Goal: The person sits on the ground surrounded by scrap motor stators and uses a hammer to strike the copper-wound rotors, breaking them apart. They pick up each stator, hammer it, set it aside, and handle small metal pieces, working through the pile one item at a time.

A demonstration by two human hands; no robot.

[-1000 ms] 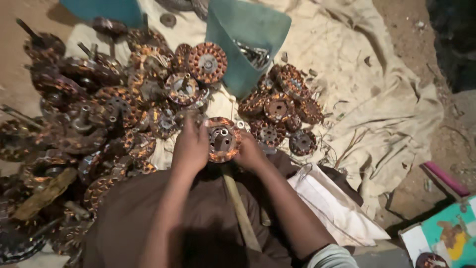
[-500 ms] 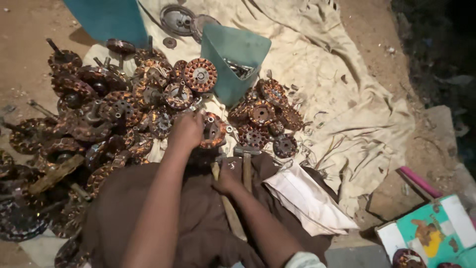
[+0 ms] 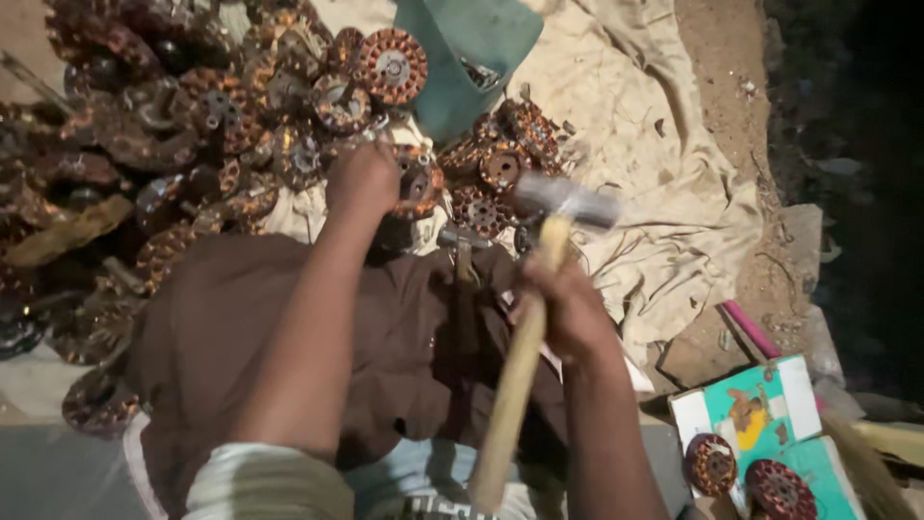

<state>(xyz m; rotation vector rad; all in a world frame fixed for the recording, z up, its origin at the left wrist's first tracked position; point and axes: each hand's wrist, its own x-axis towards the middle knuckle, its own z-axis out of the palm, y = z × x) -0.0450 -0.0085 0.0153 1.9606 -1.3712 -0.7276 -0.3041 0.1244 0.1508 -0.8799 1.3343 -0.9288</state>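
Note:
My left hand (image 3: pixel 361 181) grips a round copper-wound motor stator (image 3: pixel 416 180), holding it on edge over the cloth in front of my lap. My right hand (image 3: pixel 566 310) is closed around the pale wooden handle of a hammer (image 3: pixel 525 337); its metal head (image 3: pixel 568 200), blurred, is raised to the right of the stator. A second tool with a dark handle (image 3: pixel 463 279) lies on my brown lap cloth between the two arms.
Several similar stators are heaped at the left (image 3: pixel 192 116) and behind the held one (image 3: pixel 500 164). A green container (image 3: pixel 462 48) stands at the back on a beige cloth (image 3: pixel 654 173). Two stators (image 3: pixel 741 477) sit by a teal box at bottom right.
My right hand has left the stator, picked up the hammer and raised it. My left hand still holds the stator. The camera has moved closer.

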